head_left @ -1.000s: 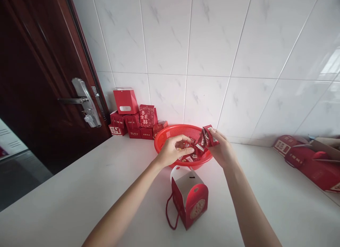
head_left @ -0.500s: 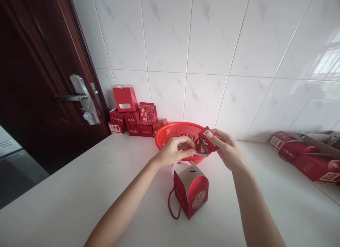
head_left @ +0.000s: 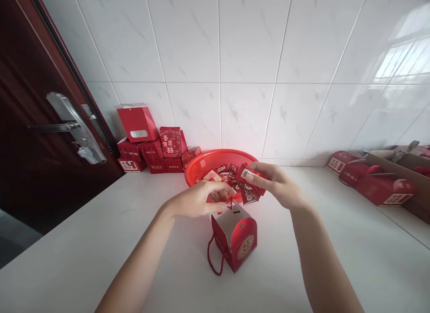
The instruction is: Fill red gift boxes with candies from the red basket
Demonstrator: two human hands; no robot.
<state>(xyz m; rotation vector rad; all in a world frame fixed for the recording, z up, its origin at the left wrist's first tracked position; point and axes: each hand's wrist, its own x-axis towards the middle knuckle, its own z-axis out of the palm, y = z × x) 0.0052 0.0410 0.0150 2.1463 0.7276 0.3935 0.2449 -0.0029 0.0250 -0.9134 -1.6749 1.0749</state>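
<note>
My left hand (head_left: 210,198) pinches a small red wrapped candy (head_left: 230,202) over the rear edge of an open red box (head_left: 246,245). The box stands upright, flaps raised, with a red cord handle (head_left: 215,270) on its left side. Red packets (head_left: 250,192), one marked with a white label, are gripped in my right hand (head_left: 272,180) above the right side of the basket. Behind both hands the red plastic basket (head_left: 201,163) holds several wrapped candies (head_left: 223,171).
Stacked red boxes (head_left: 137,124) stand at the back left against the tiled wall (head_left: 188,48). Beside them is a dark door (head_left: 20,80). More red boxes (head_left: 372,183) and a cardboard carton (head_left: 416,201) are at the right on the white table (head_left: 151,259).
The view has shifted to the right. My left hand has moved from over the basket to the box's rear edge, with a candy now visible in its fingers. My right hand still holds the packets.
</note>
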